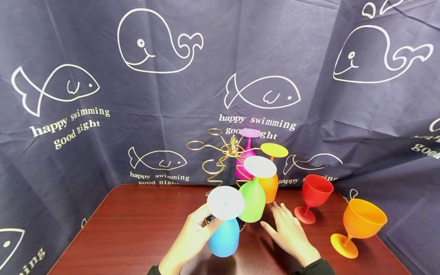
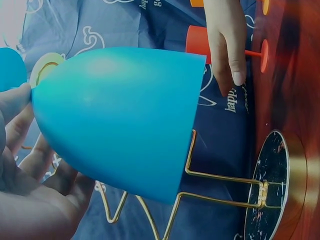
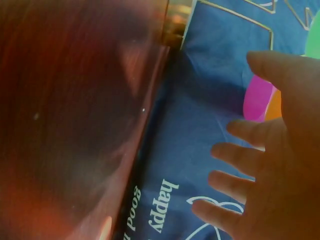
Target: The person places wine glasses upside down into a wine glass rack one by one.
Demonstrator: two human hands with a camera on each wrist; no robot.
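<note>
My left hand [image 1: 192, 235] pinches the stem of a blue goblet [image 1: 224, 238], which hangs upside down at the near side of a gold wire goblet rack [image 1: 233, 149]. In the left wrist view, its bowl covers part of the rack's wire frame and my fingers are at the stem end. A green goblet [image 1: 252, 202], an orange goblet [image 1: 270, 187] and a magenta goblet [image 1: 243, 168] hang inverted on the rack's right side. My right hand [image 1: 288, 231], fingers spread and holding nothing, is just right of the green and orange goblets.
Upright on the right of the brown table [image 1: 137, 225] stand a red goblet [image 1: 317, 191] and a yellow-orange goblet [image 1: 364, 219]. Bare rings [image 1: 195, 145] stick out on the rack's left side. A round base [image 2: 297, 185] supports the rack. Dark printed cloth [image 1: 103, 152] hangs behind.
</note>
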